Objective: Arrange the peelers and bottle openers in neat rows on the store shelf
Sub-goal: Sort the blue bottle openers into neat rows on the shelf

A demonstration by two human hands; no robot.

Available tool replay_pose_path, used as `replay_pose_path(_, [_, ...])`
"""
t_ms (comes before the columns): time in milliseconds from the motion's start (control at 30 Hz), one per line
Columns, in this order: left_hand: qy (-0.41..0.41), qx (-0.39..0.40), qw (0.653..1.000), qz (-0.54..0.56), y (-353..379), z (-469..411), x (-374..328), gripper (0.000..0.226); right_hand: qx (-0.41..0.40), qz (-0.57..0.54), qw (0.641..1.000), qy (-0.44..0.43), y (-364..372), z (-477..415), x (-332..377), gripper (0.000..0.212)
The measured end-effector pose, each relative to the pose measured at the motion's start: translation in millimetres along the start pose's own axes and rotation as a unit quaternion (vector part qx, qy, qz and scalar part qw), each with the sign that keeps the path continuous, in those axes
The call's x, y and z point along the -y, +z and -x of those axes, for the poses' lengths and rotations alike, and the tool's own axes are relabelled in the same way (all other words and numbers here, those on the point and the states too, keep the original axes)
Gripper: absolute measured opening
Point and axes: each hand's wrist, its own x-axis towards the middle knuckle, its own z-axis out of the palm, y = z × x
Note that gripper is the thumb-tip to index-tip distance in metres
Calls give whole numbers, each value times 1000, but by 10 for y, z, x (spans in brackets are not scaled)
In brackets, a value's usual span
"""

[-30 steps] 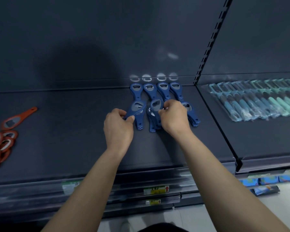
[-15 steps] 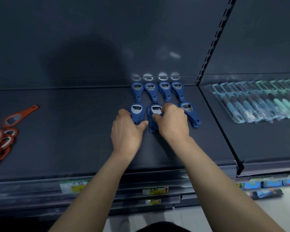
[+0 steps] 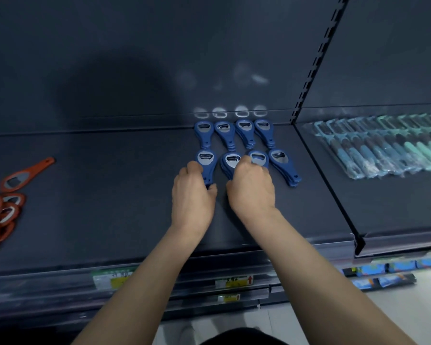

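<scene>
Blue bottle openers lie in two rows on the dark shelf (image 3: 110,195). The back row (image 3: 234,133) touches the rear wall. In the front row, my left hand (image 3: 193,197) pinches the handle of the leftmost blue opener stack (image 3: 205,158). My right hand (image 3: 251,190) grips the second stack (image 3: 230,161) and covers most of the third (image 3: 258,156). The fourth stack (image 3: 283,165) lies free, angled to the right. Teal peelers in clear bags (image 3: 383,148) fill a row on the right shelf section.
Orange bottle openers (image 3: 3,210) lie loose at the left edge of the shelf, one (image 3: 25,174) apart from the pile. An upright slotted post (image 3: 316,58) divides the two shelf sections. Price labels (image 3: 234,281) run along the front rail.
Both hands have slid the front blue stacks back into line behind the rear row; the left stack now sits straight. The hands moved slightly right and closer together.
</scene>
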Motion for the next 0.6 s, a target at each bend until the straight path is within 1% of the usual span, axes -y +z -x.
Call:
replay_pose_path(167, [15, 9, 1000, 23, -14, -40, 63, 31, -5, 36, 999, -1, 29, 25, 15, 29])
replay_pose_path(333, [28, 16, 998, 45, -4, -90, 98, 25, -11, 23, 999, 19, 47, -4, 27, 27])
replay_pose_path(600, [48, 33, 996, 67, -23, -139, 161, 30, -2, 27, 999, 29, 22, 36, 36, 26])
